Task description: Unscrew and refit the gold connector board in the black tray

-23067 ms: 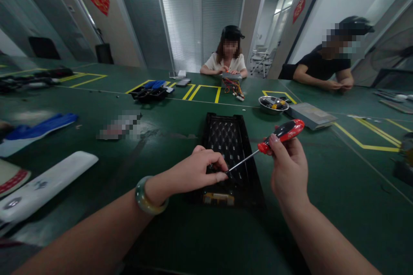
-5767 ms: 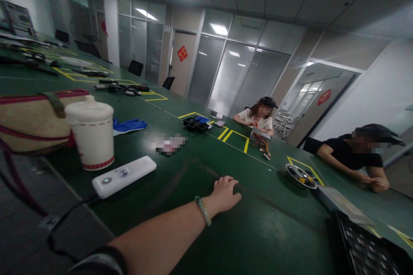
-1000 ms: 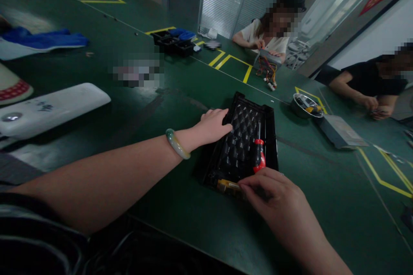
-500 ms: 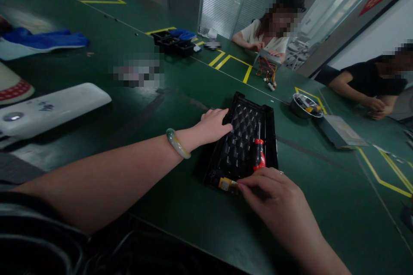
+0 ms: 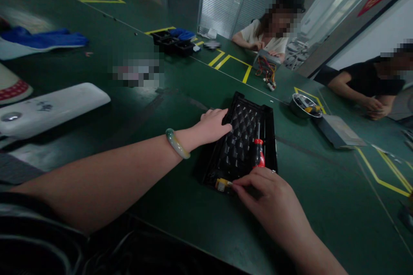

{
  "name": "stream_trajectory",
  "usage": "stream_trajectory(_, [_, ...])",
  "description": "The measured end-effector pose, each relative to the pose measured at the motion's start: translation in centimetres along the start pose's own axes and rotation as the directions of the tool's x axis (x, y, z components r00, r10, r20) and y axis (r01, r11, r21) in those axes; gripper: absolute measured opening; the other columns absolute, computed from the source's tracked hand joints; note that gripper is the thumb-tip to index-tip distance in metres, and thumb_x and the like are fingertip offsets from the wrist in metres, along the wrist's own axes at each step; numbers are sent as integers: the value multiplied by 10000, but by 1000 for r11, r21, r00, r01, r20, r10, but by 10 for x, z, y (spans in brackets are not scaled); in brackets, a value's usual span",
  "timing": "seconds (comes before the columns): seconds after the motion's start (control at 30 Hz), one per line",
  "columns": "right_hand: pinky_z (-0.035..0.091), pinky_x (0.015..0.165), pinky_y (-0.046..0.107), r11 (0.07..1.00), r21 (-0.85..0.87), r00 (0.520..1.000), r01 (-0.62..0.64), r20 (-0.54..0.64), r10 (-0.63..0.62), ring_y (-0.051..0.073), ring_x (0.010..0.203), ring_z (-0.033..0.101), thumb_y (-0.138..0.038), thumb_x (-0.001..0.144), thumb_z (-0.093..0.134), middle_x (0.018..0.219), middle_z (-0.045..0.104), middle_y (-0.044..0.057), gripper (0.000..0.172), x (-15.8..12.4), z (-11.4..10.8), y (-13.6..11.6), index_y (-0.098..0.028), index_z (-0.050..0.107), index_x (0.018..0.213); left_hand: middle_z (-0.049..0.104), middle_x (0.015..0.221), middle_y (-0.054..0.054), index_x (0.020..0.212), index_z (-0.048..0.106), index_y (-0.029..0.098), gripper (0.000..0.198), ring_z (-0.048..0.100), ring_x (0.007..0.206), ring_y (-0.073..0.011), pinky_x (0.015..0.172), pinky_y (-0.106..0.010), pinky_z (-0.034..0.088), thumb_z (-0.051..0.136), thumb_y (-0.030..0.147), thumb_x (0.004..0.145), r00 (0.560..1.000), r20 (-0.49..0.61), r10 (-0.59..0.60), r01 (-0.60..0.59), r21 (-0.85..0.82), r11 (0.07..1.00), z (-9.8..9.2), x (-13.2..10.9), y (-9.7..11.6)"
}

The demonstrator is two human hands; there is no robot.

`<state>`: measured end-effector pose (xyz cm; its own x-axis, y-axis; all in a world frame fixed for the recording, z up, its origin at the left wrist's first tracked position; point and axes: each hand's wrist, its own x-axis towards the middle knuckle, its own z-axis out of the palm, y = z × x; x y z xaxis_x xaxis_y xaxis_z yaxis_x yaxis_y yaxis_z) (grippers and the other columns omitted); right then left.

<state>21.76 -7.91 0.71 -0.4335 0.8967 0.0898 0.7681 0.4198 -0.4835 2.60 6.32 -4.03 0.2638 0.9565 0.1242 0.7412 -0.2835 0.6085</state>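
A black plastic casing [image 5: 240,137], with a bumpy diamond-patterned inner floor, lies tilted away from me on the green table. My left hand [image 5: 214,126] is closed over its left rim, thumb on the inner side; the other fingertips are partly hidden. At the near left corner, my right hand [image 5: 269,191] pinches the right end of a small yellow piece with a pale label [image 5: 222,184]. What exactly this piece is cannot be made out. A red and black screwdriver [image 5: 259,153] rests inside the casing along its right side, its handle end just beyond my right fingers.
A white elongated shell [image 5: 61,105] lies left, with a blue glove [image 5: 48,38] behind it. Beyond the casing are a black compartment tray [image 5: 172,46], a metal bowl of parts [image 5: 301,111] and a grey panel [image 5: 342,131]. Two people sit across the table, one handling a wired box [image 5: 265,56].
My right hand has shifted slightly left, and the yellow piece in its fingers has moved left with it. My left hand, the casing and the screwdriver stay where they were.
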Motion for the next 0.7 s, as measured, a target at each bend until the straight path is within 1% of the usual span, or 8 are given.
stream_trajectory(0.23, [477, 726, 308, 998, 38, 997, -54, 59, 52, 148, 760, 622, -168, 861, 717, 802, 662, -23, 73, 2, -2, 1, -237, 736, 844, 555, 1380, -112, 1385, 494, 189, 545, 486, 1264, -320, 1068, -494, 379, 469, 375, 874, 999, -13, 35, -35, -5, 999, 4, 2, -5])
stream_trajectory(0.37, [485, 731, 308, 997, 32, 992, -75, 104, 72, 149, 770, 631, -163, 862, 710, 810, 670, -21, 87, 1, -6, 0, -242, 744, 855, 558, 1379, -115, 1385, 498, 185, 551, 483, 1262, -321, 1070, -494, 380, 473, 356, 861, 999, -16, 37, -37, -4, 999, 4, 1, -5])
stream_trajectory(0.57, [490, 743, 311, 999, 26, 994, -35, 109, 32, 154, 787, 631, -155, 872, 699, 829, 673, -17, 102, 3, -7, 1, -246, 744, 878, 572, 1360, -98, 1374, 505, 200, 548, 495, 1250, -305, 1065, -479, 387, 467, 279, 833, 999, -10, 31, -31, 20, 999, 1, 0, -1])
stream_trajectory(0.7, [485, 762, 321, 1000, 11, 994, -23, 108, 22, 161, 800, 630, -170, 879, 699, 834, 670, -14, 83, 2, -7, 2, -242, 740, 876, 544, 1399, -106, 1402, 479, 189, 575, 477, 1274, -311, 1075, -488, 374, 445, 252, 831, 1000, -2, 24, -24, 39, 999, 2, 0, 0])
